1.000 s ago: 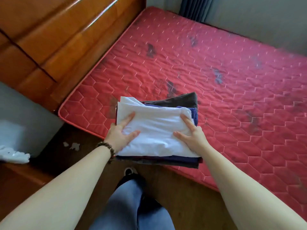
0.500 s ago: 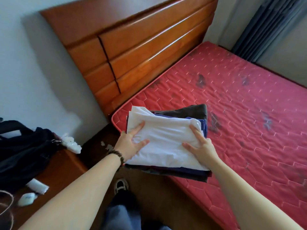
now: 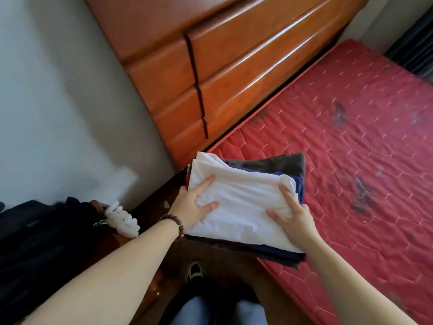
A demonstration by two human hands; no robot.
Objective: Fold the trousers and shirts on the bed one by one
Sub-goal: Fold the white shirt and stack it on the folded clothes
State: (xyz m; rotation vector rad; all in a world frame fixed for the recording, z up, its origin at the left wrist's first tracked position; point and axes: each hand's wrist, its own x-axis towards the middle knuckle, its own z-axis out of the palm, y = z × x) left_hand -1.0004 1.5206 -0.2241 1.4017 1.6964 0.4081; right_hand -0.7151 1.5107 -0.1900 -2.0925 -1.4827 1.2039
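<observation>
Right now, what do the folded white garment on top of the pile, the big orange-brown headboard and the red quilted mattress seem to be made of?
Folded white garment: thin, matte woven or knit cloth, perhaps cotton; it creases softly under the fingers.
Orange-brown headboard: wood or wood veneer, glossy varnish; bright highlights run along its ridges.
Red quilted mattress: stitched fabric cover with a slight sheen, hexagon quilting, dark stains; filling unseen.

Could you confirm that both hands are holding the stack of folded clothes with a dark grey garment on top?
Not quite: the head view shows a white garment on top of the stack; the dark grey one lies lower. Both the left hand and right hand do hold it.
</observation>
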